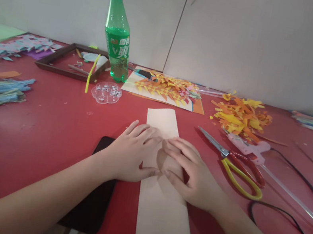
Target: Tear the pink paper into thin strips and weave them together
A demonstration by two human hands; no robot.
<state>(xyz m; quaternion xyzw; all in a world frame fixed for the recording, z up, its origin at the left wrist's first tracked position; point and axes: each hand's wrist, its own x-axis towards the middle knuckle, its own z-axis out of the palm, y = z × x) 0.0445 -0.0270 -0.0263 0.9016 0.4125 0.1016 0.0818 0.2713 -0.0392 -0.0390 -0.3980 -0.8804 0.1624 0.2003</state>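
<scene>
Grip unclosed, left hand (129, 156) and right hand (194, 176) spread on pale paper strip (161, 216), frame centre; likely light, flexible, easily creased, best held by long edges.

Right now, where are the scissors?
In the head view, the scissors lie to the right of the white paper, by the pink glue gun.

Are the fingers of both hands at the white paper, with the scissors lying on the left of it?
Not quite: in the head view the scissors lie on the right of the white paper. The left fingers and right fingers are indeed at the paper.
</scene>
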